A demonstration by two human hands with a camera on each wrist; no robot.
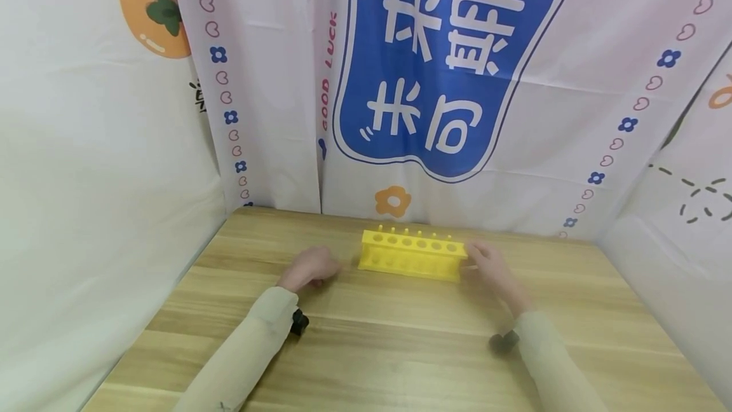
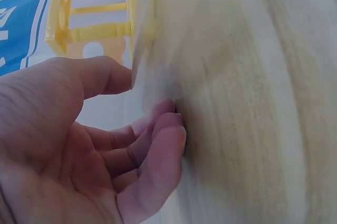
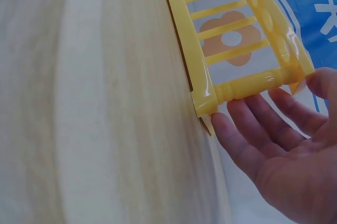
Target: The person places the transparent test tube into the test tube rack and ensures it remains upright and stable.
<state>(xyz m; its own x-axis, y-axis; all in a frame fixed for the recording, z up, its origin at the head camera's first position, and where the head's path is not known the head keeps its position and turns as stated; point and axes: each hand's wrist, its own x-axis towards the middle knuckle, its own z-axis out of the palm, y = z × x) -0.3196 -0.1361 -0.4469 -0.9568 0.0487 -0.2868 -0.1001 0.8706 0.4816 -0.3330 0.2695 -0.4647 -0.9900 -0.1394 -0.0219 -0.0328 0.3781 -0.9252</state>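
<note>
A yellow test tube rack [image 1: 412, 254] stands on the wooden table near the back curtain, with a row of several round holes along its top and short pegs behind them. At its right end is my right hand [image 1: 493, 272]. In the right wrist view, my right thumb lies at the end of the top plate and the fingers [image 3: 253, 129] touch the end post, so the hand holds the rack [image 3: 245, 84] by that end. To the left of the rack, apart from it, my left hand [image 1: 311, 267] is low over the table, its fingers [image 2: 158, 166] loosely curled around nothing.
The wooden table [image 1: 366, 361] spreads out in front of the rack. A white printed curtain [image 1: 274, 164] hangs right behind it, and white cloth walls [image 1: 114, 208] close off both sides. Each wrist wears a black device [image 1: 299, 322].
</note>
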